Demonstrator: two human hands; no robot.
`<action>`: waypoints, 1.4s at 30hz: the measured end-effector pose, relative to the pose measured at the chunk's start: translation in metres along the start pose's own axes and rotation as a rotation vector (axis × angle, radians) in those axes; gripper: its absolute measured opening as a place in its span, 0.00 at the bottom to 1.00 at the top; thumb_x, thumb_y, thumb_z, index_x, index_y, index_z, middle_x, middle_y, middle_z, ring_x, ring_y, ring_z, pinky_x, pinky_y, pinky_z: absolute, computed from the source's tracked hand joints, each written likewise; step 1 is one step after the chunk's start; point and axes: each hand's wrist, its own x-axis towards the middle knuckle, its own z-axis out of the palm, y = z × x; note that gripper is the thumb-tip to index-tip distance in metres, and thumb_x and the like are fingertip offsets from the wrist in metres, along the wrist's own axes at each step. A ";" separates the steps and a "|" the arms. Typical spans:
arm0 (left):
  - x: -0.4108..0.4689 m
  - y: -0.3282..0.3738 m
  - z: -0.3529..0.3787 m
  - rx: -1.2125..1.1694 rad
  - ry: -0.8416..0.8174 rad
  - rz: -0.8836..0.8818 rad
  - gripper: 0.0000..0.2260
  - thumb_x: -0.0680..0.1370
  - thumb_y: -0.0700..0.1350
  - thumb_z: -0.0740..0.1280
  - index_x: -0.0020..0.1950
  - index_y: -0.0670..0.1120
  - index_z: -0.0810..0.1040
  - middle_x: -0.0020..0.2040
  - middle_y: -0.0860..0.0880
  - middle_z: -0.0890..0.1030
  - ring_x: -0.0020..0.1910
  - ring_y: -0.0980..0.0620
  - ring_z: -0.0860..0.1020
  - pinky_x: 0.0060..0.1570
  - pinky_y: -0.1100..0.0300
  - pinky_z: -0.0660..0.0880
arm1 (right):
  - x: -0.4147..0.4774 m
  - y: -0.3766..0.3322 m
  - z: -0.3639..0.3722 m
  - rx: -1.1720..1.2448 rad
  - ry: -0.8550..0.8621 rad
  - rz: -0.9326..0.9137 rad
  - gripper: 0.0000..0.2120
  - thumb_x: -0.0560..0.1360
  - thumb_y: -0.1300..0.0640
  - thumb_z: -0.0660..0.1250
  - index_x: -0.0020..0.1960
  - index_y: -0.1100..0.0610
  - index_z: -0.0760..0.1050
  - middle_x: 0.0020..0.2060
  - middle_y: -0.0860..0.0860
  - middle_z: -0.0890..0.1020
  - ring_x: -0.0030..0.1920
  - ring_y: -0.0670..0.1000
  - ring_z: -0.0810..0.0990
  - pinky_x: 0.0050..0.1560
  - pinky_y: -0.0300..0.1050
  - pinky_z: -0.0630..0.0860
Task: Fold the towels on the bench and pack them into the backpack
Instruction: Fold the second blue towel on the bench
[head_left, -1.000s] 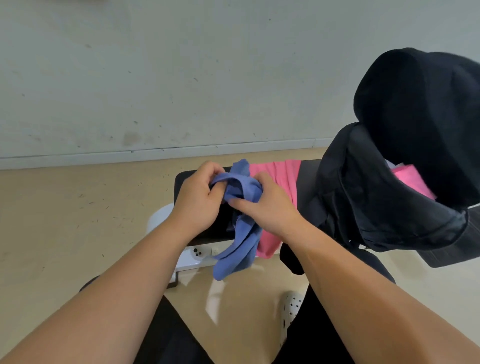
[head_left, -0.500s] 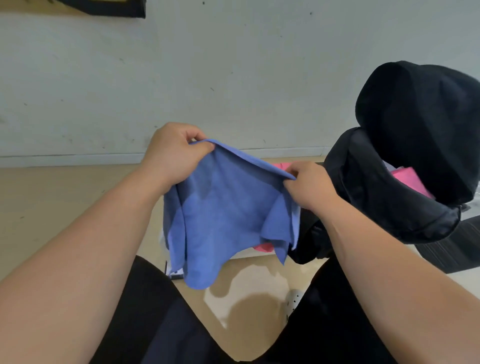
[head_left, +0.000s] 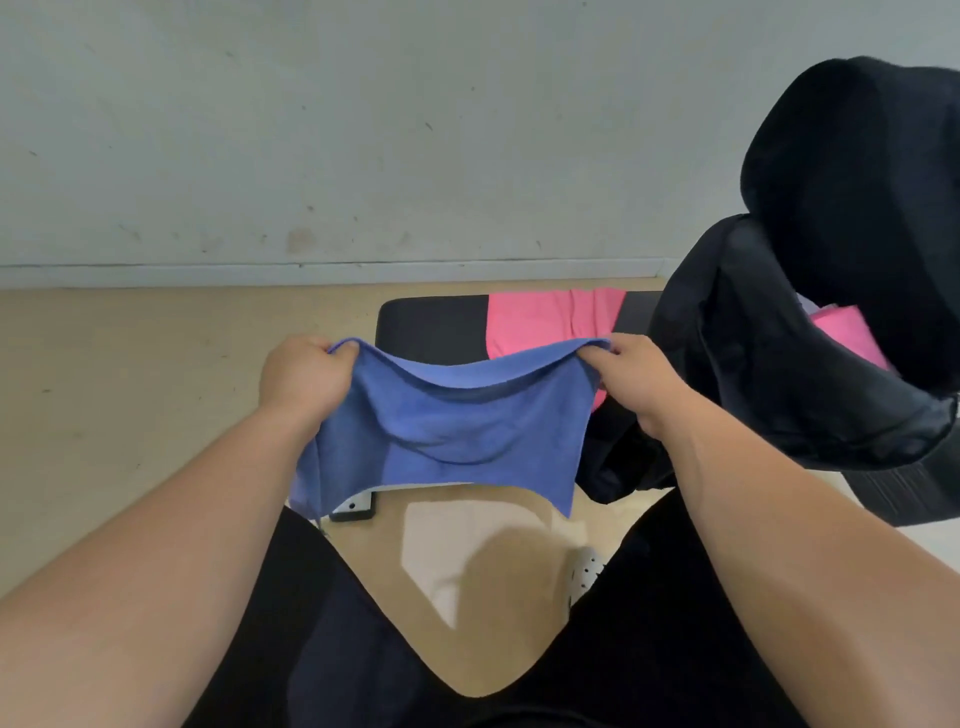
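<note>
The left hand (head_left: 304, 376) and right hand (head_left: 636, 382), spread apart, are each pinching a top corner of the blue towel (head_left: 447, 431), so it is hanging flat before the worktop (head_left: 431, 325), probably for folding; the backpack (head_left: 753, 364) is gaping open alongside.

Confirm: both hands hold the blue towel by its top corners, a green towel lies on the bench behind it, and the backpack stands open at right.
One error: the bench holds a pink towel, not a green one; the head view shows it. Left hand and right hand do hold the blue towel; the backpack is open.
</note>
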 end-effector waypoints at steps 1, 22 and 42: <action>0.003 0.002 0.003 0.024 0.018 0.015 0.21 0.80 0.49 0.63 0.29 0.46 0.62 0.27 0.46 0.65 0.29 0.44 0.64 0.30 0.55 0.59 | 0.007 0.001 0.002 0.114 0.003 0.041 0.18 0.76 0.49 0.65 0.50 0.65 0.80 0.42 0.53 0.82 0.42 0.52 0.78 0.46 0.49 0.74; 0.142 0.048 0.093 0.251 0.196 0.224 0.15 0.84 0.52 0.56 0.40 0.46 0.69 0.37 0.46 0.74 0.37 0.41 0.72 0.35 0.53 0.66 | 0.208 0.001 0.025 -0.495 0.181 -0.040 0.21 0.84 0.47 0.55 0.41 0.60 0.74 0.33 0.52 0.74 0.40 0.58 0.72 0.41 0.46 0.63; 0.031 0.073 0.159 0.544 -0.292 0.410 0.34 0.78 0.69 0.50 0.81 0.57 0.48 0.82 0.47 0.45 0.80 0.42 0.43 0.74 0.33 0.45 | 0.115 0.034 0.073 -0.912 0.087 -0.184 0.35 0.79 0.32 0.46 0.81 0.44 0.40 0.80 0.54 0.37 0.79 0.57 0.33 0.74 0.67 0.34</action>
